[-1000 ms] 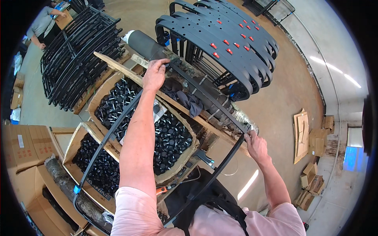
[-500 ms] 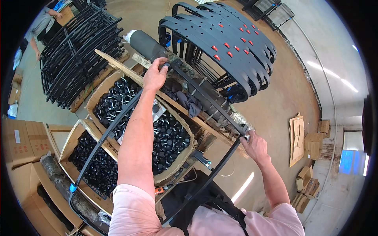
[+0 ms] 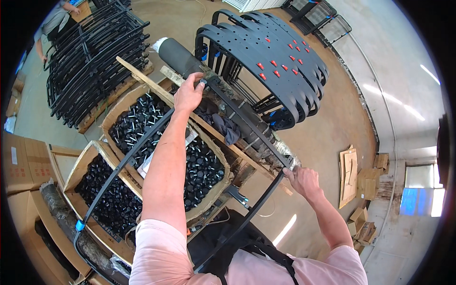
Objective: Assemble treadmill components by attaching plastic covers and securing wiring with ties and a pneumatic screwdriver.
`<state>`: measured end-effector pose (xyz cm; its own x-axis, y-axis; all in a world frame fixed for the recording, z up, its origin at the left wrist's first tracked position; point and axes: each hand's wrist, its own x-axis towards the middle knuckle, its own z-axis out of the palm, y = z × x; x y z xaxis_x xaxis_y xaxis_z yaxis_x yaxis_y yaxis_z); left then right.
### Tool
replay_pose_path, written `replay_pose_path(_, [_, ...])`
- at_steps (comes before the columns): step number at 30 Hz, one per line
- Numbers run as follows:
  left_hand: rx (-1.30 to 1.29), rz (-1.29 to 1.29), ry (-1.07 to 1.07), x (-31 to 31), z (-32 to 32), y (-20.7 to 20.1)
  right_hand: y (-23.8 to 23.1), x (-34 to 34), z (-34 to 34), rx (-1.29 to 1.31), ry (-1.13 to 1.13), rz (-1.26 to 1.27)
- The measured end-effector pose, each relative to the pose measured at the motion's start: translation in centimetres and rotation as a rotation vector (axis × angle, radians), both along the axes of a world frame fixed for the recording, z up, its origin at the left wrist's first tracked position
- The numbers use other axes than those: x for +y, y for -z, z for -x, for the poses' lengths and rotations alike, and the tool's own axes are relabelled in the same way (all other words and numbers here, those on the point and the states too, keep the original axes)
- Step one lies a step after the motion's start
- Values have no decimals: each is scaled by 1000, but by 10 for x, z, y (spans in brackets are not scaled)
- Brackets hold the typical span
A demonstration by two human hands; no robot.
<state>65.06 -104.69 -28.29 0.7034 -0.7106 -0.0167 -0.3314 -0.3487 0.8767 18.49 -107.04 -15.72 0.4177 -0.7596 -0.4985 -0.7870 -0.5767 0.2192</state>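
Note:
A black metal frame [image 3: 247, 116] lies across padded supports in front of me, its side bars running back toward my body. At its far left corner my left hand [image 3: 187, 94] is closed, thumb and fingers pinching a small black round-headed foot [image 3: 203, 81] against the bar. My right hand [image 3: 304, 183] grips the far right corner, its fingers curled round the bar end; what lies under the fingertips is hidden. Beneath my left forearm stands a carton [image 3: 227, 178] full of black feet with silver bolts. A second carton [image 3: 71, 183] of black parts sits to its left.
Beyond the supports stands a stack of black curved panels [image 3: 285, 45] with red pieces on top. Black frames [image 3: 97, 66] are piled far left, beside another person [image 3: 54, 23]. A power tool [image 3: 236, 194] lies near the carton; flattened cardboard [image 3: 348, 175] leans at right.
The view has shifted slightly. Both hands stay at the same frame corners, with small movements of the left fingers and of the right hand round the bar end.

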Motion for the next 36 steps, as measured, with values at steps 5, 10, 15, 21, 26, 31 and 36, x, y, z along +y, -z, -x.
replay_pose_path(5, [-56,31,49,-3,4,-11,-5,2,7,47,-145,7])
replay_pose_path(10, [-93,-23,19,-4,14,-22,3,4,19,-52,-209,66])
replay_pose_path(15, [-110,9,32,1,3,-11,7,2,14,-24,-235,47])
replay_pose_path(21, [12,-111,29,-8,12,-21,11,-3,21,-20,-260,70])
replay_pose_path(26, [-112,-11,4,0,10,-7,14,-6,18,102,-318,37])
replay_pose_path(31, [-149,0,10,-6,7,-15,15,-9,19,188,-264,12])
replay_pose_path(36, [-134,-84,31,-3,12,-18,15,-19,14,319,-254,-50])
